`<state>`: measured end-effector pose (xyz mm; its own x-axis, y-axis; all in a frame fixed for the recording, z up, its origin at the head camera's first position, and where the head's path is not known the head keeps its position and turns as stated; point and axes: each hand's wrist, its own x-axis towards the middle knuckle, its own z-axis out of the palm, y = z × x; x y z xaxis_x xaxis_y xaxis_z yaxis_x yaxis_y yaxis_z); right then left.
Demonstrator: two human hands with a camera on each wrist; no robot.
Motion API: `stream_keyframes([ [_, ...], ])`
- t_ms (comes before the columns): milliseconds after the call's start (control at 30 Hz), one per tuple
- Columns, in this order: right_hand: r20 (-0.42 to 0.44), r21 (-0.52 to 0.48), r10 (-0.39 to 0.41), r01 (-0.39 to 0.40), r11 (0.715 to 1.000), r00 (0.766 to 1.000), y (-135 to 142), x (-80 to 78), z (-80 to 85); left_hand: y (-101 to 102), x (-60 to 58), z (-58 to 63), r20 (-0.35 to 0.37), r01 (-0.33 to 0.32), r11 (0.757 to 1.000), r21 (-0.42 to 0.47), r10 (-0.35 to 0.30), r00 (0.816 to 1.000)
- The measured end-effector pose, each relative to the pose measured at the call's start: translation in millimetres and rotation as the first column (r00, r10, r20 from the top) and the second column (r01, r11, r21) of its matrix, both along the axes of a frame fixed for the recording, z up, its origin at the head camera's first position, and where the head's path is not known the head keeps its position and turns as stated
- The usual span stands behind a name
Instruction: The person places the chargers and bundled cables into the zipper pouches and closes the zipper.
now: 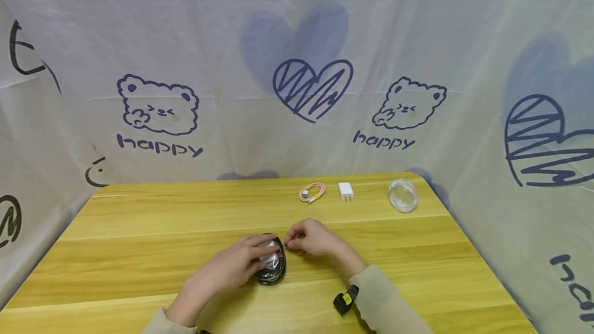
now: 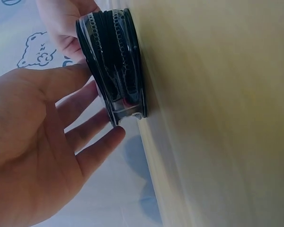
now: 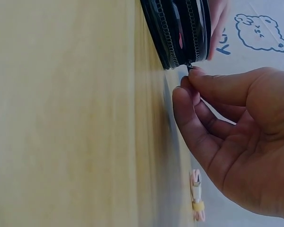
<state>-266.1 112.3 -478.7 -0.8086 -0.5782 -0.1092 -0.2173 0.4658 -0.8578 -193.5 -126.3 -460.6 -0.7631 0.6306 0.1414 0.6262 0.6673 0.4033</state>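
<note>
Black zip pouch [image 1: 271,275] lying at lower centre of head frame. Left hand [image 1: 237,263] resting on its top, fingers apart — right hand [image 1: 314,238] pinching zipper pull [image 3: 189,67], thumb and finger together. Pink cable [image 1: 304,194], white adapter [image 1: 345,189] lying right of centre.

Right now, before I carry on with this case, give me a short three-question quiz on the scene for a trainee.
1. True or false: the left hand is touching the case.
2. Which thing lies between the pink cable and the clear coil?
3. The right hand is pinching:
A) the pink cable
B) the zip pull
C) the clear coil

Key:
1. True.
2. The plug.
3. B.
</note>
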Motion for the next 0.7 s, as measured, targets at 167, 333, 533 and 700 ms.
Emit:
stream_keyframes([
  [167, 0.007, 0.018, 0.022, -0.022, 1.0, 1.0, 2.6, 0.7, 1.2, 1.6, 0.8, -0.2, 0.027, -0.024, 1.0, -0.018, 0.025, 0.999],
  [333, 0.044, 0.035, 0.077, -0.079, 0.996, 0.996, 6.3, 0.8, 4.8, 3.0, 2.1, 0.3, 0.038, -0.044, 0.999, -0.025, 0.044, 0.998],
  [533, 0.058, 0.034, 0.117, -0.119, 0.992, 0.991, 8.8, 0.0, 7.6, 3.6, 2.9, 0.6, 0.057, -0.058, 0.998, -0.019, 0.059, 0.997],
  [700, 0.055, 0.034, 0.097, -0.099, 0.995, 0.994, 8.6, -0.2, 7.1, 3.5, 2.9, 1.4, 0.061, -0.062, 0.998, -0.021, 0.064, 0.996],
])
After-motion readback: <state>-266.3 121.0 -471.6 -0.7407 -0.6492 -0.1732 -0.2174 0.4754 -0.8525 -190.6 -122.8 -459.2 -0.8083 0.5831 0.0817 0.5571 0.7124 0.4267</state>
